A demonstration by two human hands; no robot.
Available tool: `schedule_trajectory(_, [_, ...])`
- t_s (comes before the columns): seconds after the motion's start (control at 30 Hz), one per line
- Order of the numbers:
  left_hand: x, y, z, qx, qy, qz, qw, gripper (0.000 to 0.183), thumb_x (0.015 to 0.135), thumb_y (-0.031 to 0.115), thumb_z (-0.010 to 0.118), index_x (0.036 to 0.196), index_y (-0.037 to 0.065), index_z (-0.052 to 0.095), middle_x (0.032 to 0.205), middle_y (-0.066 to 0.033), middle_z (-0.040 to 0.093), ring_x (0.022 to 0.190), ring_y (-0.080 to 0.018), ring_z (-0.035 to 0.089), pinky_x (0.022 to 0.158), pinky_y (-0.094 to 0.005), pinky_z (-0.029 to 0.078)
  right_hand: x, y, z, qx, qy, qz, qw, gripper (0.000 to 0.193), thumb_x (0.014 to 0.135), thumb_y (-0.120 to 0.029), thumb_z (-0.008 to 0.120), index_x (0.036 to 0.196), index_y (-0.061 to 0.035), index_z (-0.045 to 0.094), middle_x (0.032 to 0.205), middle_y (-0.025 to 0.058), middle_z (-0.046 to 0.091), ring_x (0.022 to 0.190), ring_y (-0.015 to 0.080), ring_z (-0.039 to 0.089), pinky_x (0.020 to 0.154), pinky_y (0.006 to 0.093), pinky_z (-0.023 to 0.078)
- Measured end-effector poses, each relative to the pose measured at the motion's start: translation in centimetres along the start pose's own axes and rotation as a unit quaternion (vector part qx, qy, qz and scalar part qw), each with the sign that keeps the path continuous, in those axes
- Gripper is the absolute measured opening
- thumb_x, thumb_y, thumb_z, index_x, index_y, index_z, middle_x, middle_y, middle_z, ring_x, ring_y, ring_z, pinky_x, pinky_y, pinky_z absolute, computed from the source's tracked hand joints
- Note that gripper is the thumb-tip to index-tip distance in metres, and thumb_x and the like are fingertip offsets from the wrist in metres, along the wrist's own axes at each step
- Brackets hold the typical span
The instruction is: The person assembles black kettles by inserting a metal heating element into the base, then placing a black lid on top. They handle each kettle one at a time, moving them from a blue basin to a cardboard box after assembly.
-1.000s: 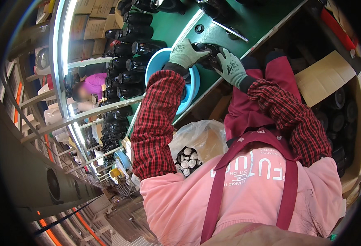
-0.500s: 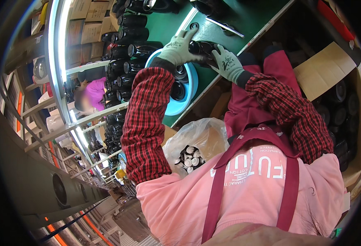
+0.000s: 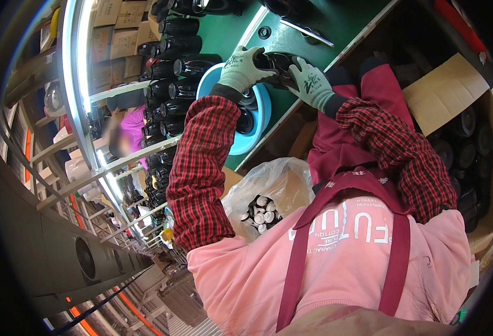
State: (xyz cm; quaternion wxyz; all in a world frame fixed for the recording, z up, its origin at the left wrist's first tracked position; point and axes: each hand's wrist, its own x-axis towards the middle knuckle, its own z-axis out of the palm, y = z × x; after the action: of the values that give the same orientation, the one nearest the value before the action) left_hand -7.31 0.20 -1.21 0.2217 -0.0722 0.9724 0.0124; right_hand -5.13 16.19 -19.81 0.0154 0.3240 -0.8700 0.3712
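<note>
A glossy black bottle-like vessel [image 3: 280, 63] lies sideways between my two gloved hands over the green table. My left hand [image 3: 244, 68] is closed around its left end, with thumb and fingers bent about it. Gripping the other end is my right hand [image 3: 311, 84], its fingers over the top. Part of the vessel is hidden under the gloves. A small black ring-shaped cap [image 3: 264, 32] lies on the table beyond my left hand. Below that hand stands a light blue basin [image 3: 236, 148] with round black parts [image 3: 244, 120] in it.
Many black vessels [image 3: 180, 45] stand and lie at the left of the green table [image 3: 344, 22]. A clear plastic bag [image 3: 291, 168] holds white and black caps [image 3: 262, 213]. On the right, an open cardboard box [image 3: 445, 92] contains dark vessels. A person in purple [image 3: 133, 129] is beyond the rack.
My left hand has drawn back from beside the ring-shaped cap and closed around the vessel's left end. My right hand stays on the vessel, nearly unmoved.
</note>
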Motion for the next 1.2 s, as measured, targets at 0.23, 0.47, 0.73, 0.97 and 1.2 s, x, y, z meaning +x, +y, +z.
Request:
schedule_trajectory(0.23, [-0.2, 0.3, 0.1, 0.069, 0.005, 0.047, 0.996, 0.083, 0.070, 0.049, 0.088, 0.140, 0.014, 0.060, 0.127, -0.0199, 0.056, 0.120, -0.0370, 0.061, 0.102, -0.0451, 0.053, 0.1, 0.0, -0.4, 0.007, -0.024, 0.008, 1.000, 0.052, 0.090, -0.042, 0.069, 0.128, -0.0105, 0.054, 0.137, 0.0209, 0.052, 0.103, 0.0330, 0.066, 0.089, 0.0439, 0.052])
schedule_trajectory(0.47, [0.6, 1.0, -0.3, -0.016, -0.004, -0.074, 0.997, 0.085, 0.072, 0.058, 0.083, 0.133, 0.002, 0.064, 0.127, -0.0256, 0.061, 0.116, -0.0364, 0.065, 0.098, -0.0437, 0.055, 0.2, -0.3, -0.8, 0.003, -0.030, 0.013, 0.999, 0.053, 0.090, -0.042, 0.069, 0.129, -0.0102, 0.054, 0.138, 0.0211, 0.052, 0.105, 0.0332, 0.065, 0.091, 0.0438, 0.052])
schedule_trajectory(0.73, [0.8, 0.9, -0.1, -0.006, -0.026, -0.060, 0.998, 0.082, 0.070, 0.055, 0.085, 0.135, 0.008, 0.064, 0.130, -0.0219, 0.060, 0.119, -0.0371, 0.062, 0.102, -0.0436, 0.053, 0.2, -0.7, -1.2, 0.024, -0.052, 0.025, 0.998, 0.052, 0.089, -0.037, 0.071, 0.128, -0.0070, 0.052, 0.138, 0.0224, 0.050, 0.111, 0.0373, 0.062, 0.095, 0.0455, 0.050])
schedule_trajectory(0.97, [-0.1, -0.6, 0.5, 0.124, 0.043, 0.129, 0.983, 0.094, 0.069, 0.056, 0.086, 0.147, 0.014, 0.052, 0.144, -0.0200, 0.047, 0.132, -0.0376, 0.050, 0.109, -0.0444, 0.047, 0.1, -0.5, -1.1, 0.006, -0.044, 0.021, 0.999, 0.054, 0.089, -0.042, 0.070, 0.128, -0.0082, 0.052, 0.137, 0.0214, 0.052, 0.109, 0.0343, 0.064, 0.092, 0.0438, 0.052])
schedule_trajectory(1.2, [-0.1, 0.6, 0.5, -0.225, 0.011, 0.144, 0.964, 0.058, 0.101, 0.044, 0.059, 0.145, 0.008, 0.053, 0.125, -0.0235, 0.066, 0.117, -0.0316, 0.066, 0.103, -0.0486, 0.052, -0.1, -0.3, -0.3, 0.016, 0.002, -0.011, 1.000, 0.051, 0.089, -0.041, 0.071, 0.125, -0.0096, 0.053, 0.133, 0.0222, 0.054, 0.100, 0.0346, 0.066, 0.087, 0.0450, 0.053])
